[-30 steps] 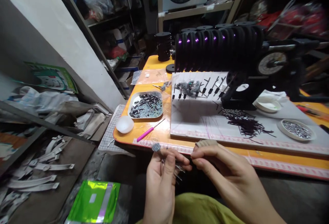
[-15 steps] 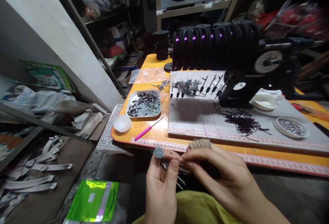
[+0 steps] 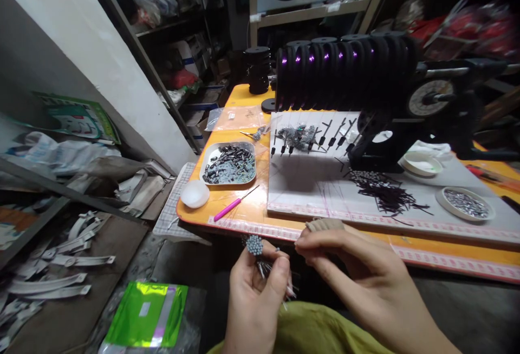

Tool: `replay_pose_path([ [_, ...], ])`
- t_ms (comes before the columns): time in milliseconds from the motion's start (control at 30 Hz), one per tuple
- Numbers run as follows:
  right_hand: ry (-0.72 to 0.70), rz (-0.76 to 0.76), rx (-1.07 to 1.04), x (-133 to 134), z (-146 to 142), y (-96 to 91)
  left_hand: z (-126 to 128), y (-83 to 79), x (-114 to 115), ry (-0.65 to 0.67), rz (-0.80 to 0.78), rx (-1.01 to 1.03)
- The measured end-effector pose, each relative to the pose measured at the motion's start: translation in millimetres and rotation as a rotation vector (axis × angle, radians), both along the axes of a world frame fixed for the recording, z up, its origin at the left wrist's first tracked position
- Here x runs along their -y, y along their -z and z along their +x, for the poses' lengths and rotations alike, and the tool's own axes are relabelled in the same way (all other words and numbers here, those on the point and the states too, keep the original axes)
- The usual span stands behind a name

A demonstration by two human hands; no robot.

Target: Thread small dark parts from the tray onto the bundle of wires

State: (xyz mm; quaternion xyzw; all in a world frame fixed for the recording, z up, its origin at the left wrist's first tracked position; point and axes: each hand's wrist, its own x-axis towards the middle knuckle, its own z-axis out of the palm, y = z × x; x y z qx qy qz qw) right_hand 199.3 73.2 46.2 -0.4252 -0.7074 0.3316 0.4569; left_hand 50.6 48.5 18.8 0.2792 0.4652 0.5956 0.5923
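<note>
Near the table's front edge, my left hand point(image 3: 258, 300) is closed around a bundle of thin strands with grey-blue beaded heads point(image 3: 254, 245). The round cluster of heads shows above the fingers, and pale strand ends poke out below the thumb. A small grey bead-like piece point(image 3: 277, 249) sits by the left fingertips. Just to the right, my right hand point(image 3: 361, 275) is closed in a pinch, its fingertips apart from the left hand. Whatever is in that pinch is too small to make out. A tan wrap point(image 3: 325, 225) covers one right finger.
A white tray of dark and grey small parts point(image 3: 206, 170), a pink-handled hook tool point(image 3: 227, 210) and a white dome point(image 3: 195, 194) are on the orange table. To the right stand a black spool machine point(image 3: 345, 80), a pile of black pieces point(image 3: 385, 197) and a dish of metal bits point(image 3: 442, 210).
My right fingertips have moved right, away from the left hand, opening a gap between them. The left hand still holds the bundle, turned slightly. The view has shifted a little.
</note>
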Motion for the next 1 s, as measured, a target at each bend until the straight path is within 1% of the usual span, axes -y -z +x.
replay_pose_path([
  [67, 0.021, -0.07, -0.099, -0.1, -2.3, -0.3, -2.0, 2.6, 0.0, 0.004, 0.024, 0.004],
  [200, 0.0, -0.22, -0.257, 0.7, -5.5, -2.4, -5.9, 5.9, 0.4, 0.04, 0.106, -0.052],
  [267, -0.025, -0.281, -0.305, 1.5, -5.8, -2.8, -7.0, 6.0, 0.7, 0.069, 0.152, -0.069],
  [333, -0.045, -0.315, -0.322, 2.0, -5.8, -2.6, -7.5, 5.5, 1.3, 0.091, 0.164, -0.06],
  [500, -0.078, -0.307, -0.303, 2.8, -6.4, -3.2, -6.9, 2.0, 2.4, 0.084, 0.1, -0.045],
  [767, -0.132, -0.312, -0.281, 2.7, -5.7, -6.7, -1.3, -15.1, 3.1, 0.033, 0.034, -0.036],
  [900, -0.16, -0.328, -0.272, 3.0, -4.9, -6.6, -1.0, -16.2, 3.4, 0.038, 0.007, -0.007],
  [1000, -0.151, -0.334, -0.266, 3.1, -4.5, -5.8, -1.5, -16.5, 3.7, 0.045, -0.007, -0.004],
])
